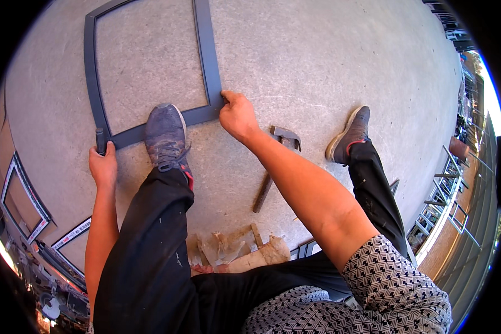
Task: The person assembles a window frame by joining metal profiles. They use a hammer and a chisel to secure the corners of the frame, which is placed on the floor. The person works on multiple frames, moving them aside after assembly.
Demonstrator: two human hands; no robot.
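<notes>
Here, both hands [103, 167] [239, 116] touch a grey frame [207, 50] enclosing concrete floor [145, 55].

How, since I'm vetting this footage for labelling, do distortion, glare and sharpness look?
Head view: fisheye distortion bows the gray frame; head view: the bright patch at the right rim is blown out; head view: left hand and right hand look fairly sharp, while lower-left clutter is unclear.

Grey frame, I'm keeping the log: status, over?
Left hand at near left corner, right hand at near right. Grey frame on floor. Left shoe across near bar; hammer lying close by.
</notes>
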